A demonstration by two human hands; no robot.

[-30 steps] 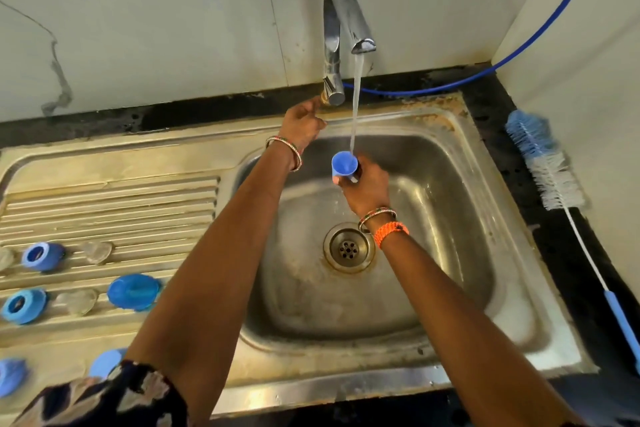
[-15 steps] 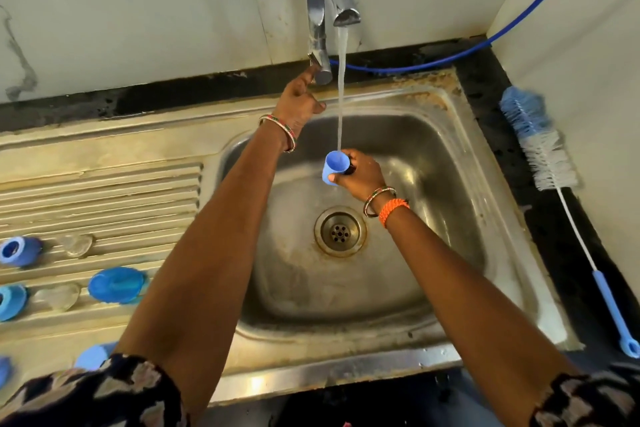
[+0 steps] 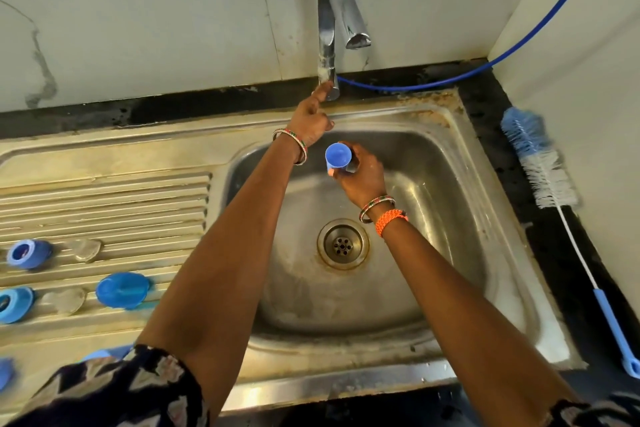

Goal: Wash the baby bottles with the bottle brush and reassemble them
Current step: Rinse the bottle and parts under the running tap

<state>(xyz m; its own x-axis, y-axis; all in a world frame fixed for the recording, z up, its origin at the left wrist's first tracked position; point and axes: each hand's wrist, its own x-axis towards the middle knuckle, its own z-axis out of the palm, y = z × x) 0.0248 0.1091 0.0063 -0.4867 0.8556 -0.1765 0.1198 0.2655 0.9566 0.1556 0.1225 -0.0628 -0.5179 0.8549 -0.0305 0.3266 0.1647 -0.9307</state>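
1. Water stopped: the stream that ran from the faucet half a second ago was gone.
2. Left hand reached the faucet's base, index finger touching the lever, other fingers loosely bent, grip holding nothing.
3. Right hand clenched its grip round one blue bottle, open mouth toward the camera, above the sink basin near its back edge.
4. On the drainboard at the left lay two blue rings, two clear nipples and one blue cap.
5. One bottle brush lay on the black tabletop along the sink's right edge.
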